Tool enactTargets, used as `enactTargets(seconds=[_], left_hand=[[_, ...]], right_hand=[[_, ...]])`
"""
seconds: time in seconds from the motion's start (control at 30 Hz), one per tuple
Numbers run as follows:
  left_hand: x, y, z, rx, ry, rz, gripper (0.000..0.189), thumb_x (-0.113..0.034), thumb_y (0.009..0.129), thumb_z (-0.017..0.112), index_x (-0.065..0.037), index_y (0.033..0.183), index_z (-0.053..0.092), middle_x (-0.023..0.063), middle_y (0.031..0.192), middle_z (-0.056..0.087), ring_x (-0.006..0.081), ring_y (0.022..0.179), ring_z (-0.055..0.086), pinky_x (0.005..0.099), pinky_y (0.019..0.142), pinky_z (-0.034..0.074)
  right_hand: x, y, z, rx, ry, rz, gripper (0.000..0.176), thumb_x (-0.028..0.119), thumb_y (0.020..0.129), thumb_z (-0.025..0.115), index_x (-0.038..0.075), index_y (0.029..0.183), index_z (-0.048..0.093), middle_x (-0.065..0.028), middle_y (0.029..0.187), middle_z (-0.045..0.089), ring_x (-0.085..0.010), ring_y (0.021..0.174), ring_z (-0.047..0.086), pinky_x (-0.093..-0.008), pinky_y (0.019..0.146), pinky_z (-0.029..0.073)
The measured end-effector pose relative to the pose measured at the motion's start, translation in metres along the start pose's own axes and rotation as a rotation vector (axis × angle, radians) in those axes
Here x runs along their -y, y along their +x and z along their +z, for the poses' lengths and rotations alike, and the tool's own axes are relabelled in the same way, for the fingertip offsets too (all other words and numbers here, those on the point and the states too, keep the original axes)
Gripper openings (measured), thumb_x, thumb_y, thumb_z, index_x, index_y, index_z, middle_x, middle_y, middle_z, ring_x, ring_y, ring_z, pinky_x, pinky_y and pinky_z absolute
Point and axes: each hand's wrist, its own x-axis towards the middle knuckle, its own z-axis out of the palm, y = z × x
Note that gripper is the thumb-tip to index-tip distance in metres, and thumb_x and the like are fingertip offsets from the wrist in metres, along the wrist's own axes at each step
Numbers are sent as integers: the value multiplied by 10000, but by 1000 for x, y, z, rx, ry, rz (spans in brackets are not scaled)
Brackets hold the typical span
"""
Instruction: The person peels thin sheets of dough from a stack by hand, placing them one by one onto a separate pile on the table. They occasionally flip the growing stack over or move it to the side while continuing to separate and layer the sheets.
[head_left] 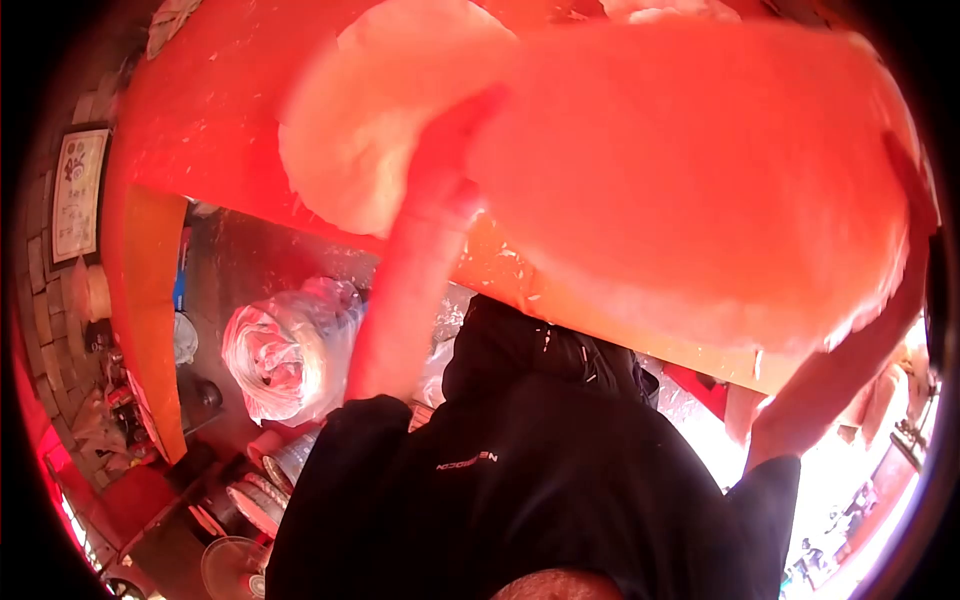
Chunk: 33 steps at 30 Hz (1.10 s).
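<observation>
Stretching lengthwise from left to right, the broad sheet (690, 180) spans left hand (448, 150) to right hand (915, 200), 1 per end, finger closure too blurred to tell.

From my station I log a front sheet (690, 190) over the table (215, 80), between the left hand (455, 140) at its left edge and the right hand (910, 185) at its right; contact with the tabletop unclear. Second sheet (350, 130) lies on the table, left of it. Bundle (275, 355): lower, left, beyond the fan (230, 570). Framed notice (80, 195): wall, far left.
</observation>
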Motion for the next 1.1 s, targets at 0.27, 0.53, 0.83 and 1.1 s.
enactTargets(seconds=[0.27,0.53,0.83,1.1], left_hand=[[-168,-49,-6,-563,399,295,407,-168,931,554,35,1284,534,151,1294,581,262,1190,564,390,1025,455],[-172,-84,-158,-914,720,198,333,-107,841,691,24,1140,624,85,1075,647,179,969,622,325,856,506],[-178,-65,-135,-816,431,156,609,-437,992,444,34,1378,424,152,1394,486,301,1263,485,411,1058,393],[-172,-75,-211,-724,644,137,554,-351,1005,427,38,1400,397,157,1407,474,282,1278,471,399,1069,386]], right_hand=[[-66,39,146,584,-114,-126,268,211,836,694,19,1023,697,-78,1029,683,-144,953,640,-288,878,500],[-197,-22,231,800,188,511,383,165,782,743,47,1133,648,-21,964,683,-122,846,638,-309,755,538],[-217,3,255,482,29,-93,523,372,852,722,19,1217,602,-19,967,680,-124,923,624,-285,792,497],[-243,-22,282,531,225,210,508,400,802,771,-8,1069,630,-84,911,678,-155,756,626,-322,687,534]])
